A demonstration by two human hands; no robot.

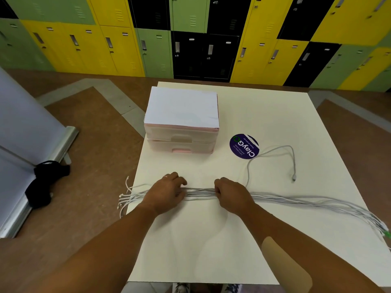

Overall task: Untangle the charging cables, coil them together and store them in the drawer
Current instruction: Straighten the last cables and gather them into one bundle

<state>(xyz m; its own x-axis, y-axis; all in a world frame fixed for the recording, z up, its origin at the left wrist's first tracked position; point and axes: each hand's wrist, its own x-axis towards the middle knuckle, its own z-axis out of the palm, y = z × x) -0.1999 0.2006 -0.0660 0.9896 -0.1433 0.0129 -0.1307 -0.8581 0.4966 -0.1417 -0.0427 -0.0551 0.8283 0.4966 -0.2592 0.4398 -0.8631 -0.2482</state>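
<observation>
Cables (201,194), head view: being stretched as a straight white bundle across the table (211,240), ends overhanging both side edges.
Left hand (167,193): bundle being held under curled fingers.
Right hand (230,195): bundle being gripped in a fist, near the other hand.
Loose cable (275,149): lying looped beside the round sticker (244,146).
Drawer unit (182,142): standing behind the hands, drawers closed.

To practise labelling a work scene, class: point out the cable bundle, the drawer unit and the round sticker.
cable bundle (201,194), head view: its straight middle stretch.
drawer unit (182,111), head view: its white top.
sticker (243,147), head view: its purple middle.
</observation>
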